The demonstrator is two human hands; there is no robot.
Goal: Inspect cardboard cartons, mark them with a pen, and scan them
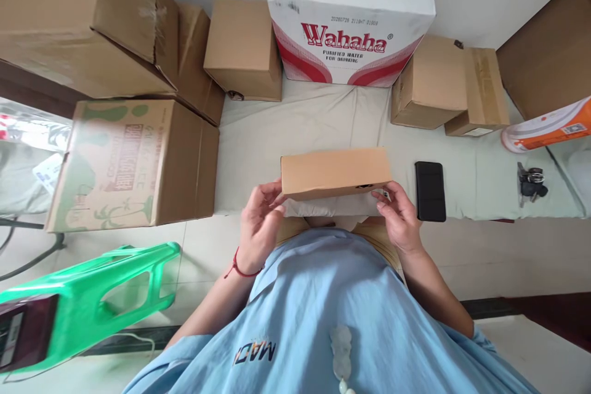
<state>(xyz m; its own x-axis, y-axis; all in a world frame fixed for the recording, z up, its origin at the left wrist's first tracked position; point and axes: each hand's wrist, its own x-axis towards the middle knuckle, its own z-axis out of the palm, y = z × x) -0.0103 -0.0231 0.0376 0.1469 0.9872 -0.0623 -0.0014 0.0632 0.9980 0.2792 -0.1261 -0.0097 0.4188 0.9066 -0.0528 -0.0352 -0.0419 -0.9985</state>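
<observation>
I hold a small brown cardboard box (335,171) over the near edge of a cloth-covered table (295,129). My left hand (259,226), with a red string on its wrist, grips the box's left end with curled fingers. At the box's right end my right hand (401,217) is closed on it too. A pale grey sheet or flap (330,206) shows under the box, between my hands.
A black phone (430,190) lies right of the box, keys (530,183) farther right. A white Wahaha water carton (351,28) and several brown boxes (242,49) stand along the back and left. A green plastic stool (87,298) stands on the floor at lower left.
</observation>
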